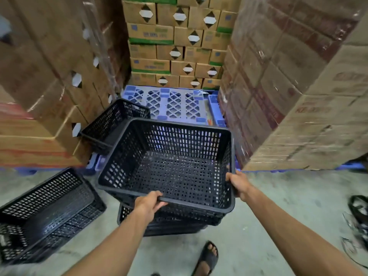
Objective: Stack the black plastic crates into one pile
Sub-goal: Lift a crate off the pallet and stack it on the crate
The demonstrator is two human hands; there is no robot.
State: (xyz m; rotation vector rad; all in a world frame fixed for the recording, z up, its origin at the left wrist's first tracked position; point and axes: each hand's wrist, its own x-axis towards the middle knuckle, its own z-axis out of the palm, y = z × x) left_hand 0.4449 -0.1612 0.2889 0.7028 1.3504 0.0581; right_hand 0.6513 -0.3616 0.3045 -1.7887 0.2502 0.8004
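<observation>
A: Two hands on one crate. Left hand [150,204] wraps the near rim, fingers curled over the edge. Right hand [238,185] clamps the near-right corner, thumb inside the wall.

B: Where's the held crate [169,166] relative to the pile?

A: Above the stack [163,222] on the concrete floor [249,226], and skewed. Its long axis runs left-right, twisted a bit against the crates beneath; it looks shifted toward the far-right, so the stack's near-left corner pokes out. Can't tell whether the bottom has started to nest.

B: So the move turns on squaring it up.

A: My read, yes: rotate until rims line up, then drop straight. Both hands sit on the near side, so the far edge is unsupported and may dip first.

B: What's left?

A: Tilted crates [45,212] lie on the floor near-left, apparently two nested. Another crate [117,124] rests farther back on the blue pallet [175,104], against the cardboard boxes [49,86]. More boxes close the bay at the far end.
</observation>
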